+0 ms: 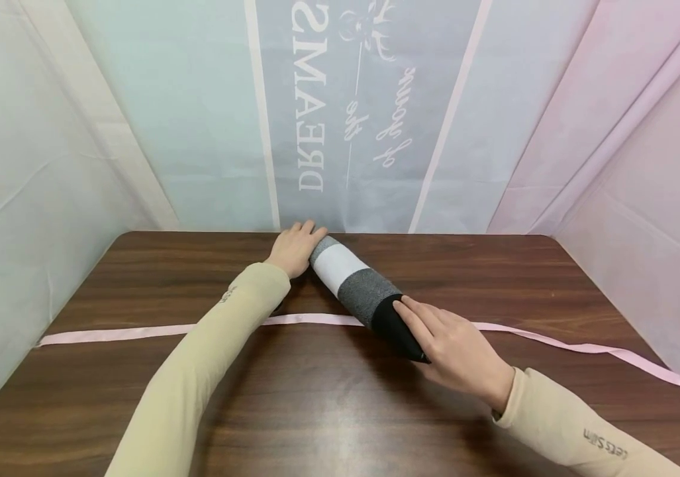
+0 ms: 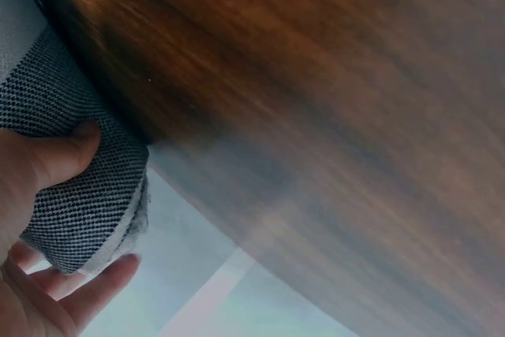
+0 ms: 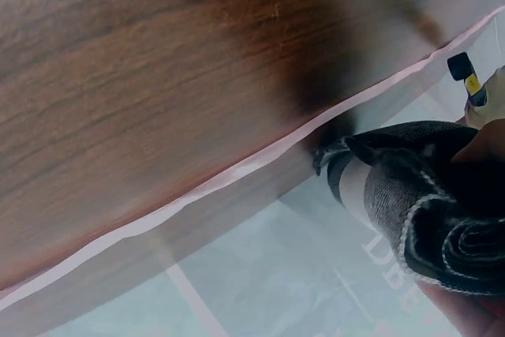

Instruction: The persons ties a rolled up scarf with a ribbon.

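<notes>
A rolled-up striped cloth [image 1: 368,295] in grey, white and black runs slantwise between both hands over the table. At its far end the left hand [image 1: 292,252] grips the roll; in the left wrist view the thumb [image 2: 65,155] lies across the grey weave and fingertips show past the frayed edge. My right hand [image 1: 455,348] holds the near, black end, fingers along its top. Seen from the right wrist, the cloth [image 3: 394,195] shows its spiral end with pale stitching along the edge. Part of the right thumb is hidden under the roll in the head view.
A pink ribbon [image 1: 155,332] crosses the dark wooden table [image 1: 310,417] from side to side and passes beneath the roll and left forearm. Behind the table's far edge hangs a printed backdrop [image 1: 208,132], with pale sheets at both sides.
</notes>
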Tool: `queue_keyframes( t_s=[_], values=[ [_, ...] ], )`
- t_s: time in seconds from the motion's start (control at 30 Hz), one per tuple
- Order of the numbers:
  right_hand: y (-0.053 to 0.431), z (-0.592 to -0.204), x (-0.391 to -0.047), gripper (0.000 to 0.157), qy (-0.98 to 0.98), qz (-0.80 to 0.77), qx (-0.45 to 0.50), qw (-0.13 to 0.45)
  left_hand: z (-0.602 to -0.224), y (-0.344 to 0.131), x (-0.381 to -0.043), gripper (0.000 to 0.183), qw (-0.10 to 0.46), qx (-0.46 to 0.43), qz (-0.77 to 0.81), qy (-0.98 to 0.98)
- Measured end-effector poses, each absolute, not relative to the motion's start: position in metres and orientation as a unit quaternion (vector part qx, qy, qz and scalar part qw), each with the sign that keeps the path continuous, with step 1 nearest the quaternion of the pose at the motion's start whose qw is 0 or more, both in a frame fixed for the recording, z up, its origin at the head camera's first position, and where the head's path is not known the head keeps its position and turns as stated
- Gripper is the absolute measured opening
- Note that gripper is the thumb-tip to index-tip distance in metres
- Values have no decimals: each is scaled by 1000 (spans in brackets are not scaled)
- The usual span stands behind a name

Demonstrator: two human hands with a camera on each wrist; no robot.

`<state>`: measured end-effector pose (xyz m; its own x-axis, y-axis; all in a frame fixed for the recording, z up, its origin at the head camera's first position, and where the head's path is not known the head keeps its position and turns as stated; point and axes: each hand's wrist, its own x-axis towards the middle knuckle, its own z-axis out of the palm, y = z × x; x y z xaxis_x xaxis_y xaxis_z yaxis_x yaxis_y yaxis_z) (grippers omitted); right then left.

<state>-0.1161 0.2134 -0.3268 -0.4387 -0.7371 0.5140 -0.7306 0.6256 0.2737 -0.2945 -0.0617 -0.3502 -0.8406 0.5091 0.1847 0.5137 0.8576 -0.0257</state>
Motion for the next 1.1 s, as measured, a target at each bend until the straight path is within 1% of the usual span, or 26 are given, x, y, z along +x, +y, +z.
queue_keyframes(
  t_s=[0.33, 0.37, 0.47, 0.53, 0.77, 0.9, 1.1],
  values=[
    [203, -332, -108, 85, -832, -15, 465, 303, -355, -61, -298, 54, 115, -302, -5, -946],
    [202, -333, -107, 82, -829, -15, 469, 304, -355, -61, -299, 55, 116, -304, -7, -946],
    [198, -335, -105, 62, -820, -17, 478, 314, -356, -58, -300, 57, 120, -310, -13, -943],
    [195, -337, -105, 52, -813, -17, 484, 323, -356, -57, -301, 58, 123, -318, -14, -940],
    [187, -341, -101, 51, -804, -32, 497, 324, -358, -53, -301, 58, 121, -332, -7, -935],
    [182, -342, -100, 49, -794, -51, 505, 336, -358, -50, -301, 58, 127, -335, -6, -934],
    [173, -340, -96, 44, -775, -78, 515, 357, -354, -48, -299, 53, 128, -344, 4, -930]
  ],
)
